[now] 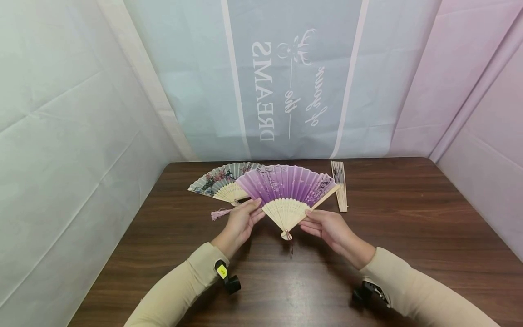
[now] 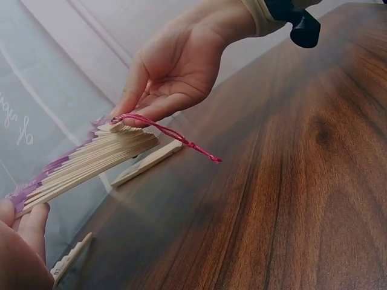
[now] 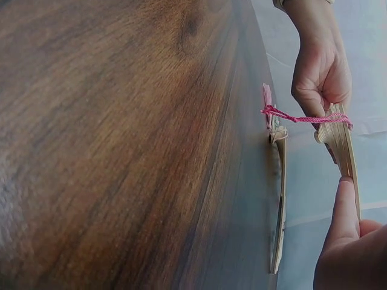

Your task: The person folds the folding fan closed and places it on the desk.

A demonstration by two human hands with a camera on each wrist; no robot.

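A purple folding fan (image 1: 282, 181) with pale ribs is spread wide above the table, its cloth printed with dark branches and small blossoms. My left hand (image 1: 241, 222) pinches its left edge between thumb and fingers, while my right hand (image 1: 332, 228) pinches the right edge. From the narrow pivot end hangs a thin red-pink cord (image 2: 175, 134), knotted near its tip. In the right wrist view the pale ribs (image 3: 341, 142) appear edge-on between both hands.
Behind my left hand, a grey-green floral fan (image 1: 218, 178) lies spread on the dark wooden table (image 1: 286, 290), with a pink tassel (image 1: 220, 214) beside it. A folded fan (image 1: 340, 188) lies at the back right. Fabric panels (image 1: 196, 91) enclose the table's back and sides.
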